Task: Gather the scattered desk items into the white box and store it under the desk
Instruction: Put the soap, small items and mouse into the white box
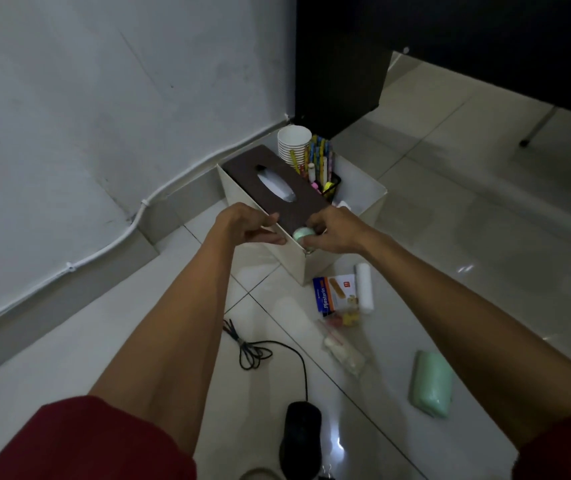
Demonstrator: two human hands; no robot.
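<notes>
One white box (291,265): sitting open-topped on the floor (450,237), close to the wall (104,98) and just beside the dark desk (339,64) panel. Plain off-white walls, rectangular, showing no lid.

Three items already inside: a tissue box (301,209) with a brown top and oval slot, lying along the left side and reaching above the rim; a stack of white cups (292,143) at the far end; a black mesh holder (331,187) carrying coloured markers (318,157), standing upright beside the cups.

Left hand (249,226): pinching the near left rim of the white box, thumb above, fingers straight along the outer wall.

Right hand (336,233): gripping a small pale green roll (303,233), fingers curled round it, holding it at the near corner of the white box, against the end of the tissue box.

Six items lying on the floor in front of the white box: a plaster pack (334,292), a white roll (363,287) touching it, a clear bag (343,344) of small bits, a green pouch (431,382) well apart to the right, a black mouse (301,431), its cable (253,351) partly coiled.
</notes>
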